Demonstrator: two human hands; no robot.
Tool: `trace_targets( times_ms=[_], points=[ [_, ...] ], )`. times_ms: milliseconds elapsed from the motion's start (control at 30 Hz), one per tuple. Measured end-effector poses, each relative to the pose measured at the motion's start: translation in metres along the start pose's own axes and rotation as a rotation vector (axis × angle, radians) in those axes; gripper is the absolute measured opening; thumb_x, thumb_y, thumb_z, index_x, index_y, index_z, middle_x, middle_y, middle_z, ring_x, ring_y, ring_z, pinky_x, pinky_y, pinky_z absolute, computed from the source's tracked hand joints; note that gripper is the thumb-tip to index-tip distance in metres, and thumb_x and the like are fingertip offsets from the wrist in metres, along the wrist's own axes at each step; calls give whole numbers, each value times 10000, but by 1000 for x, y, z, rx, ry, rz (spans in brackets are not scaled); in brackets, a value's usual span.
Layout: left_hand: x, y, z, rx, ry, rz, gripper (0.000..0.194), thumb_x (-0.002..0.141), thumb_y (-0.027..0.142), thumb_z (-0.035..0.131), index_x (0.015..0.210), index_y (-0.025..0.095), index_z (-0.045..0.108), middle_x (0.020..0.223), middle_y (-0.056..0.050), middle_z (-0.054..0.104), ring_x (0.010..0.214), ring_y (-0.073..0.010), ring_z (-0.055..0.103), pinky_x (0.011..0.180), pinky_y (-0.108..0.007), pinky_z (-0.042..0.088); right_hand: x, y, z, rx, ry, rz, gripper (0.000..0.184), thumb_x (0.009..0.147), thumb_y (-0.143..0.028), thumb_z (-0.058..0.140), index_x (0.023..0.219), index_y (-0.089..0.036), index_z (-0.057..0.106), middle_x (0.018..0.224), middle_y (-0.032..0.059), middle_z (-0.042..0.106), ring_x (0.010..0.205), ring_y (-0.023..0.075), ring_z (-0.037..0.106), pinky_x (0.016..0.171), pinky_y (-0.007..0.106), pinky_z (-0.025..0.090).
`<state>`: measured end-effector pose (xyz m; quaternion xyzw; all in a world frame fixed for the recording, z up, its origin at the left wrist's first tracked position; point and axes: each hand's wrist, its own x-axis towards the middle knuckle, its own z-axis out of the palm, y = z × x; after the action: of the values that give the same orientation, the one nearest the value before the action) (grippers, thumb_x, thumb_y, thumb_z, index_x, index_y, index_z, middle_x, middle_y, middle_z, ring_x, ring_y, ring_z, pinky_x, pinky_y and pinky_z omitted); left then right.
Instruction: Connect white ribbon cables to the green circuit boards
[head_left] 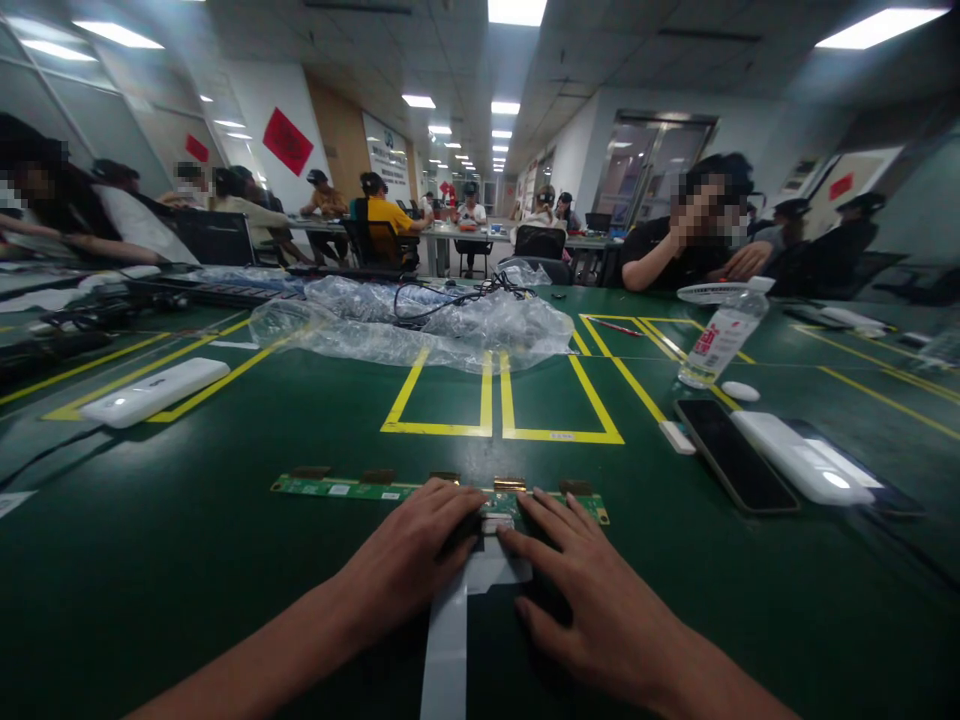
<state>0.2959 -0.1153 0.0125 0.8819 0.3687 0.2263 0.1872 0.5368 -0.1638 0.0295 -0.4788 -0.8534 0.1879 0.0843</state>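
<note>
A long, narrow green circuit board (337, 489) with brown flexible tabs along its far edge lies on the table before me. My left hand (427, 535) is closed over its middle, fingers together on the board and thumb beside the white connector (496, 523). From the other side my right hand (581, 550) rests with fingers spread; its fingertips touch the board and the index finger is at the connector. A white flat cable (446, 640) runs from near the connector toward me. The fingers hide part of the joint between cable and connector.
Crumpled clear plastic wrap (450, 325) with black cables lies beyond yellow tape rectangles (439, 430). A white device (154, 392) is at left. A bottle (720, 340), a phone (735, 455) and a white power bank (799, 460) are at right. A person (690, 235) sits across.
</note>
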Motion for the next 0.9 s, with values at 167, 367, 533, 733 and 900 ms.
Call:
trace_targets(
  times_ms=[167,367,533,733,900],
  points=[
    [7,-8,4,63,22,41,223,912,161,602,1131,191,635,1160,-72,621,1065,-225,553,913,-408,502,1,-3,-1,4,-5,14,647,867,-386,611,1476,-358,393,1608,74,249,1473,327,175,1163,596,137],
    [9,-9,7,71,24,65,145,946,166,566,1056,190,657,1126,-61,631,1023,-214,554,877,-393,493,0,-2,-5,10,26,-24,579,880,-337,586,1443,-320,452,1574,74,336,1455,308,248,1169,578,165],
    [8,-9,8,97,24,88,136,952,162,554,1036,189,658,1129,-61,637,1009,-215,557,866,-396,492,0,-1,-10,8,54,-24,515,912,-277,527,1424,-312,483,1513,60,437,1414,269,344,1168,550,220],
    [11,-8,7,119,32,120,135,958,153,539,976,171,672,1112,-70,658,969,-207,575,827,-368,520,2,-1,-11,10,80,-60,463,919,-253,521,1379,-303,543,1465,62,497,1374,269,405,1162,541,249],
    [13,-4,3,135,21,139,152,958,139,528,960,161,678,1093,-70,680,928,-198,587,788,-349,538,2,-2,-13,19,75,-61,443,924,-249,516,1363,-293,561,1436,59,528,1363,281,421,1162,557,246]
  ],
)
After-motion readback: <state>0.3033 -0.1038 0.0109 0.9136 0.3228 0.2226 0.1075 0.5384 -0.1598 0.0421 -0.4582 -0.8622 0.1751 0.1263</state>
